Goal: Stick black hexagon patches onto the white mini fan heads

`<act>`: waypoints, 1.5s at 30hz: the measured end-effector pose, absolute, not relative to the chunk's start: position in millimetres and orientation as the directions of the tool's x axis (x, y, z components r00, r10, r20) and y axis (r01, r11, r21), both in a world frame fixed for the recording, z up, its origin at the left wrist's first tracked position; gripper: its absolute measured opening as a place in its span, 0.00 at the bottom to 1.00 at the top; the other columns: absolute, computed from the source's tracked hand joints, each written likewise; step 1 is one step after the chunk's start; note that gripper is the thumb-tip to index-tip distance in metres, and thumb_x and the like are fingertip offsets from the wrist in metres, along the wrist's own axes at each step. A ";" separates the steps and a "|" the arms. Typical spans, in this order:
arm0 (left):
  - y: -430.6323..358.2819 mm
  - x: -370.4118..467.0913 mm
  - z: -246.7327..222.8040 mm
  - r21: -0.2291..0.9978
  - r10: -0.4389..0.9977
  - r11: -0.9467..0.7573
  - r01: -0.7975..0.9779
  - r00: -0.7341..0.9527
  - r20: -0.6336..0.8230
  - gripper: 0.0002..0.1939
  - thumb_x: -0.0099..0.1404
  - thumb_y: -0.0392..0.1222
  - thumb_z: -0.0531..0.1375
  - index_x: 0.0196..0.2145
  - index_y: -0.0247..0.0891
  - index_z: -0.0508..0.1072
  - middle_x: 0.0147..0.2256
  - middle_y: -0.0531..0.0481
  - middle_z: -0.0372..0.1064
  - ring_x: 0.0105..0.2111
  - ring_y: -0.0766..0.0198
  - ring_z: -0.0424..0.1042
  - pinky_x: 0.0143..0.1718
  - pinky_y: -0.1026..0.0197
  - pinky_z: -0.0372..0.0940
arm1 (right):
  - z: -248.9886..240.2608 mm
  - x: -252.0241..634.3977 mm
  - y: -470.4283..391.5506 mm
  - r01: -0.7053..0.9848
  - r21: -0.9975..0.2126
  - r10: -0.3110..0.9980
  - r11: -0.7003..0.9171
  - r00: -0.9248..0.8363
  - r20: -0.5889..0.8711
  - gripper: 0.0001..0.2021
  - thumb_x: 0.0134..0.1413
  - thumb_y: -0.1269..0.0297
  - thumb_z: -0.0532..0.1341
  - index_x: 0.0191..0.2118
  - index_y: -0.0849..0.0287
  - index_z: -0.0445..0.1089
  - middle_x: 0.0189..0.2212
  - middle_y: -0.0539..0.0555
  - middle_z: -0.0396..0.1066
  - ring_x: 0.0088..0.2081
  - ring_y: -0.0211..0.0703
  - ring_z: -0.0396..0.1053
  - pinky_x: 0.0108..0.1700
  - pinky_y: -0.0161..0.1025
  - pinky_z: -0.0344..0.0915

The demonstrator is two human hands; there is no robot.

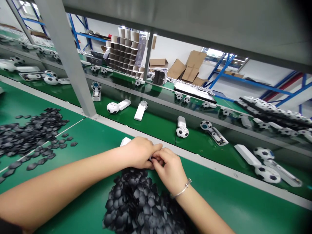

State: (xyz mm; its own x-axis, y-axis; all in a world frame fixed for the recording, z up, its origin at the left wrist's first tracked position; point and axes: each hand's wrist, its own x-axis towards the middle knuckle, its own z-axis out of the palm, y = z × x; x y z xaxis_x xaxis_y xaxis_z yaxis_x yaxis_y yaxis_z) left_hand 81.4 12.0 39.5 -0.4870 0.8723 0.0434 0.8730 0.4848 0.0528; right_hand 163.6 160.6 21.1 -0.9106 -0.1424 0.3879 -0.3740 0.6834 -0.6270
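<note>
My left hand [140, 152] is closed around a white plastic piece [125, 141], whose squared end sticks out behind the knuckles. The rest of that piece is hidden by the fingers. Against the left fingertips, my right hand [169, 165] is closed in a pinch; a small dark bit shows between the two hands, too covered to name. Just below both hands lies a heap of black pentagon-shaped pieces [148, 201] on the green table [226, 201].
Another pile of black pentagons [36, 130] spreads over the table's left. Beyond a metal rail [209, 165], a green conveyor belt [158, 126] carries several white pieces with football-patterned heads [182, 131]. A slanted grey post [65, 55] stands at the left, and a grey panel [185, 22] hangs overhead.
</note>
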 end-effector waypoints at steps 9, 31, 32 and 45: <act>23.1 86.4 52.7 0.019 0.829 0.559 0.829 -0.557 -0.054 0.22 0.54 0.55 0.65 0.42 0.40 0.70 0.33 0.45 0.73 0.34 0.49 0.73 0.33 0.54 0.64 | 30.4 144.9 158.0 -0.067 -0.662 0.046 0.746 -0.987 0.152 0.13 0.35 0.78 0.59 0.19 0.57 0.53 0.18 0.44 0.59 0.22 0.35 0.56 0.25 0.33 0.50; 17.8 90.6 47.4 -0.118 0.854 0.519 0.846 -0.517 0.050 0.35 0.51 0.53 0.62 0.53 0.31 0.61 0.34 0.40 0.72 0.33 0.47 0.73 0.32 0.52 0.65 | 6.6 132.5 183.1 -0.189 -0.779 -0.122 0.598 -0.982 0.145 0.39 0.43 0.61 0.68 0.61 0.63 0.53 0.50 0.63 0.69 0.43 0.51 0.72 0.44 0.45 0.67; 16.9 89.6 45.1 -0.119 0.866 0.500 0.858 -0.496 0.069 0.35 0.53 0.51 0.61 0.54 0.30 0.59 0.34 0.40 0.72 0.33 0.47 0.72 0.33 0.52 0.65 | 5.8 133.6 183.6 -0.252 -0.752 -0.176 0.610 -0.967 0.182 0.37 0.45 0.60 0.67 0.60 0.62 0.55 0.51 0.63 0.69 0.47 0.52 0.70 0.48 0.46 0.66; -44.8 -8.2 25.6 0.205 0.293 0.828 0.523 -0.713 0.637 0.31 0.64 0.54 0.51 0.61 0.38 0.55 0.61 0.38 0.51 0.62 0.47 0.50 0.60 0.46 0.48 | 2.3 110.2 240.7 -0.057 -0.771 0.439 0.635 -0.794 0.420 0.21 0.60 0.53 0.54 0.53 0.61 0.60 0.43 0.58 0.71 0.38 0.47 0.71 0.38 0.39 0.67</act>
